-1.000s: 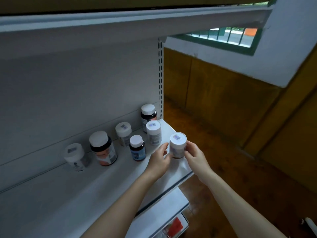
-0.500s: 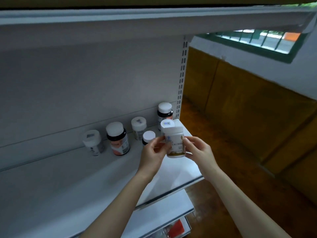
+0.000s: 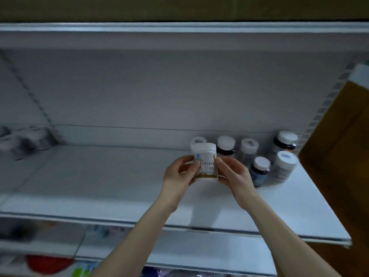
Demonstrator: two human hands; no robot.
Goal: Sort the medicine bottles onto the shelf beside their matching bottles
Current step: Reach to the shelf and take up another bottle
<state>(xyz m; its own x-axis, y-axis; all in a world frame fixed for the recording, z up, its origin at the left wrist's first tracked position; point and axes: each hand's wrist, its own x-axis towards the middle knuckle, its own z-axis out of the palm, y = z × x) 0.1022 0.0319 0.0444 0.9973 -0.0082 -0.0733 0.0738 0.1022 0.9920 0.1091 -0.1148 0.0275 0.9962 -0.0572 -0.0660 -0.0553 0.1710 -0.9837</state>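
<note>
1. Far left, blurred bottles (image 3: 22,140) stand at the back of the shelf (image 3: 99,186), possibly a group to match.
2. Your left hand (image 3: 179,174) pinches the white gold-banded bottle (image 3: 205,160), raised above the shelf, label toward you, probably for reading.
3. Your right hand (image 3: 233,174) grips its other side, steadying.
4. The capped bottles (image 3: 248,148) cluster right.

White labelled bottle (image 3: 205,160) upright, held above the shelf (image 3: 119,186).
</note>
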